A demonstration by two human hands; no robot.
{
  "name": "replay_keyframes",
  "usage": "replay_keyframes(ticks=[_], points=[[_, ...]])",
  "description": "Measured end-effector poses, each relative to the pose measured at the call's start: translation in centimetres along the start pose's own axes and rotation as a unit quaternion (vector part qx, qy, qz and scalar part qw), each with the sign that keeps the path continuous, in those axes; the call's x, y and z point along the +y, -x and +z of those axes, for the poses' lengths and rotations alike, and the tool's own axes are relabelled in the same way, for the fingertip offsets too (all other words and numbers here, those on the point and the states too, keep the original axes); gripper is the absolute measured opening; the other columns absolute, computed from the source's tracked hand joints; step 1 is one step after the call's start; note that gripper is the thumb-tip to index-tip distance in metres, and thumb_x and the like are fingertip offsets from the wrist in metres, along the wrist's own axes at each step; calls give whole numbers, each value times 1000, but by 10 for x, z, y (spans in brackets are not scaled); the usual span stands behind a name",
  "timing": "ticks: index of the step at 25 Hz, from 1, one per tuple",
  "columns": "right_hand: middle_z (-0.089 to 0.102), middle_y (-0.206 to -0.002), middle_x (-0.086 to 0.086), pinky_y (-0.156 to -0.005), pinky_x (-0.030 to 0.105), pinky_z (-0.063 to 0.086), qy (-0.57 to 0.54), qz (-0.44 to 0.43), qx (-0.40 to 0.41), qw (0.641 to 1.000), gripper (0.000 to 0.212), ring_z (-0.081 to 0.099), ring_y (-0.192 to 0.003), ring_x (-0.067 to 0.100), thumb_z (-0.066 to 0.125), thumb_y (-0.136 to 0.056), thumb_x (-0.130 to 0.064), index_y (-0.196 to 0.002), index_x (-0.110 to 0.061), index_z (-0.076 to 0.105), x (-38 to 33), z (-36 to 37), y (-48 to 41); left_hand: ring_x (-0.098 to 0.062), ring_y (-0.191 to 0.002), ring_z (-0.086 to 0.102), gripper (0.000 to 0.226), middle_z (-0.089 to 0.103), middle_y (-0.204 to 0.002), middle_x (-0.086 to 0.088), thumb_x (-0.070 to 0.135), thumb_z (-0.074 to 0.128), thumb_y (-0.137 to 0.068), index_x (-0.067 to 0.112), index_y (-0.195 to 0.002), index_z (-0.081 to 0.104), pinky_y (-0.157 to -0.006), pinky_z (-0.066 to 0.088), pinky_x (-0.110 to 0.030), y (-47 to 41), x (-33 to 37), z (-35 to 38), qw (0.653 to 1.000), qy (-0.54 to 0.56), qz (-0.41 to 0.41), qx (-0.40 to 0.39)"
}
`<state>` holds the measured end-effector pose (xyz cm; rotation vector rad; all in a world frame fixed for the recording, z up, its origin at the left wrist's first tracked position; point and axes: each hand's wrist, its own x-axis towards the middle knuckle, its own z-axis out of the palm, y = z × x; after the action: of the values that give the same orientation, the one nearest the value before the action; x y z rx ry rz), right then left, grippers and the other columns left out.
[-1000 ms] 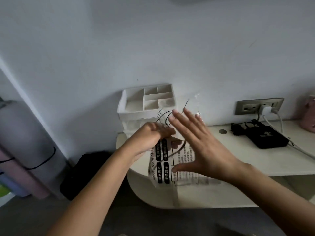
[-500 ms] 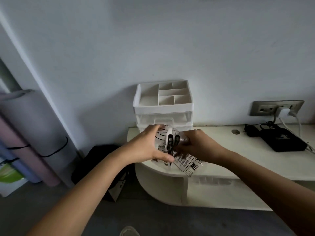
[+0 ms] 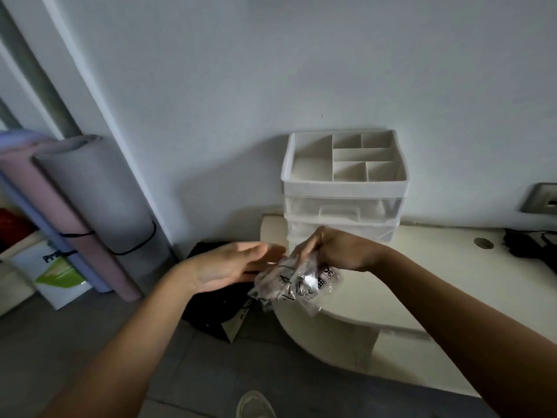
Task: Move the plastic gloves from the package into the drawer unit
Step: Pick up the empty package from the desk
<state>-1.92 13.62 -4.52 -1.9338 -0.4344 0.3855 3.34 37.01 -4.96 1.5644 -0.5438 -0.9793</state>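
A crumpled clear plastic package of gloves [image 3: 294, 282] with black print hangs in the air over the rounded left end of the cream desk [image 3: 422, 282]. My right hand [image 3: 337, 251] grips its top from above, fingers curled round the plastic. To its left, my left hand [image 3: 232, 263] is held flat, palm facing right, with its fingertips near the package; whether they touch it is unclear. Behind both hands the white drawer unit [image 3: 343, 188] stands against the wall, with a divided tray on top and translucent drawers that look closed.
Rolled grey and pink mats [image 3: 90, 212] lean on the wall at the left, with a white and green bag [image 3: 60, 276] beside them. A black bag [image 3: 217, 297] lies on the floor under my left hand. A wall socket [image 3: 542, 200] and black cables [image 3: 530, 245] sit at the right.
The view has swung left. My left hand let go of the package and opened flat. My right hand now holds the crumpled package alone, a little lower in front of the drawers.
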Motion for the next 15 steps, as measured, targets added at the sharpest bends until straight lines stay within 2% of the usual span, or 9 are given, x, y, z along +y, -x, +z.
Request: replay_keyframes(ticks=[3,5,7,8,10,11,13,15], points=[[65,-96,32,-77,45,54,50,-81,23,995,41,62,-90,42,36,-62,17,-78,2,71,-9,10,-39,-14,-78,68,69,72,-86,-7,39,94,-45,5,-97,65,-69,55,-23,-4,-18,-20,998,-37,-58,-5],[69,-95,20,-85,45,51,132,-137,80,978,44,65,-95,31,38,-61,19,-80,0,73,0,20,-57,-16,-67,66,55,69,-77,-9,30,94,-46,4,-87,67,-62,56,-24,-2,-24,-43,995,-48,-77,51],[66,-115,11,-92,39,49,230,-165,132,950,46,61,-108,23,46,-75,15,-105,-9,71,22,29,-72,-13,-59,64,38,69,-71,-7,20,87,-59,4,-86,66,-56,54,-21,-2,-33,-71,986,-56,-98,124],[56,-132,10,-100,36,45,271,-146,133,942,45,54,-120,21,48,-86,6,-124,-14,60,35,33,-78,-10,-55,63,25,69,-67,-5,14,81,-67,5,-84,65,-52,53,-19,-4,-41,-84,977,-66,-120,165],[24,-155,6,-112,31,29,327,-24,80,941,54,31,-139,20,45,-97,-16,-148,-20,26,64,43,-88,-6,-43,58,9,67,-57,-1,7,72,-81,5,-77,64,-42,46,-15,-13,-65,-112,941,-117,-168,270],[11,-159,5,-115,31,21,351,28,48,935,59,20,-143,21,43,-99,-23,-151,-19,15,78,50,-92,-5,-38,56,13,66,-52,0,6,71,-83,5,-71,64,-38,43,-15,-19,-80,-127,913,-152,-190,326],[-1,-159,7,-118,31,6,418,57,26,906,62,4,-147,21,39,-100,-30,-152,-13,8,98,63,-97,-9,-36,56,18,65,-50,-2,9,69,-83,5,-66,65,-36,42,-17,-28,-109,-150,851,-237,-221,412],[-6,-159,6,-117,29,-3,452,46,45,890,60,-4,-147,19,36,-101,-30,-151,-12,9,108,74,-101,-22,-56,67,14,70,-68,-13,12,63,-83,0,-79,69,-49,49,-23,-38,-131,-162,793,-343,-239,444]])
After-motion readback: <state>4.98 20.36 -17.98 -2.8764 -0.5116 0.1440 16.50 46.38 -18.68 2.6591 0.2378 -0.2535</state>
